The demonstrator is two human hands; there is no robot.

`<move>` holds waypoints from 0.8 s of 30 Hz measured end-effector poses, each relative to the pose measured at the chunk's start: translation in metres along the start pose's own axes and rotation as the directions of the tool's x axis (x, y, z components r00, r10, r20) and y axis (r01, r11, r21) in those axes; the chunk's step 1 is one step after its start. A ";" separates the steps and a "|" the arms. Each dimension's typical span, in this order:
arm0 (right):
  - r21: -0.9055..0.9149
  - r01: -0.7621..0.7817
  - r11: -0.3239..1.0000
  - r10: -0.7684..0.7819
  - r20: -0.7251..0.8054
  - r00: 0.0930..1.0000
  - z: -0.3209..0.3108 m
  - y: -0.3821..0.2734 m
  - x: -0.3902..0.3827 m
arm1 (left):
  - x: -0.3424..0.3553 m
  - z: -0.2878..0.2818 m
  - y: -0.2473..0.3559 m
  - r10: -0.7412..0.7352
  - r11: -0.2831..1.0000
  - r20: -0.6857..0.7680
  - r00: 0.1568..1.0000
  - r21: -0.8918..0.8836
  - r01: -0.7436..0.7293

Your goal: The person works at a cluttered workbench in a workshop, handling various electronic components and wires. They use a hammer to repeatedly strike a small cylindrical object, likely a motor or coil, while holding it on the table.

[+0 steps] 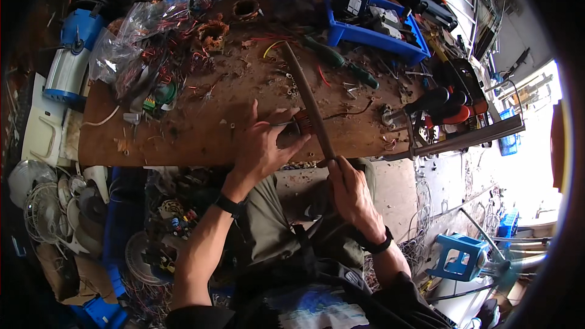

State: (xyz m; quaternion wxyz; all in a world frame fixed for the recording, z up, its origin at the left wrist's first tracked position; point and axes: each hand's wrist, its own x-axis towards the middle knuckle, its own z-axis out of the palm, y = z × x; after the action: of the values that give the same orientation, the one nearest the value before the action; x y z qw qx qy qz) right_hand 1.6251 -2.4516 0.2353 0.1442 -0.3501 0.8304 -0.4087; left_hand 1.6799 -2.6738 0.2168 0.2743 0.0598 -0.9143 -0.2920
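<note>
My left hand [268, 142] is just over the front edge of the worktable [201, 137]. Its thumb and fingers pinch a small copper-coloured piece [303, 123] that looks like a wire winding, with a thin dark lead running off to the right. A long, tapered brown bar [309, 97], wooden or rusty metal, is gripped at its near end by my right hand [348, 190]. The bar slants up and left across the table and crosses in front of the copper piece; whether they touch, I cannot tell.
Green-handled screwdrivers [329, 53] and scraps lie beyond the bar. Tangled wires in plastic bags [143, 36] are heaped at the far left. A blue bin [378, 36] of parts stands at the far right. A hacksaw [469, 137] and red-and-black-handled tools [448, 113] occupy the right edge.
</note>
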 end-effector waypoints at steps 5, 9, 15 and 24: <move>0.126 -0.214 0.969 0.205 0.080 0.976 -0.001 -0.016 0.007 | -0.002 -0.002 -0.004 0.034 0.999 -0.003 0.999 0.001 -0.034; 0.193 -0.310 0.931 0.292 0.118 0.949 -0.001 -0.022 0.009 | -0.007 0.003 -0.011 0.038 0.998 0.000 0.999 0.053 -0.038; 0.092 -0.213 0.973 0.209 0.044 0.977 0.006 -0.011 0.011 | -0.007 0.005 -0.014 0.023 0.999 0.060 0.998 0.025 -0.024; -0.009 -0.127 0.992 0.127 -0.019 0.992 0.013 -0.007 0.013 | -0.008 0.003 -0.017 0.012 1.000 0.073 0.997 0.022 -0.014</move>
State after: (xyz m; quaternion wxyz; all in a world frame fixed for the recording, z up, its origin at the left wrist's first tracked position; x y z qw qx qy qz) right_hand 1.6259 -2.4715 0.2333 0.1607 -0.2936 0.8544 -0.3976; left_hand 1.6841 -2.6843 0.2017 0.2418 0.0462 -0.9274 -0.2818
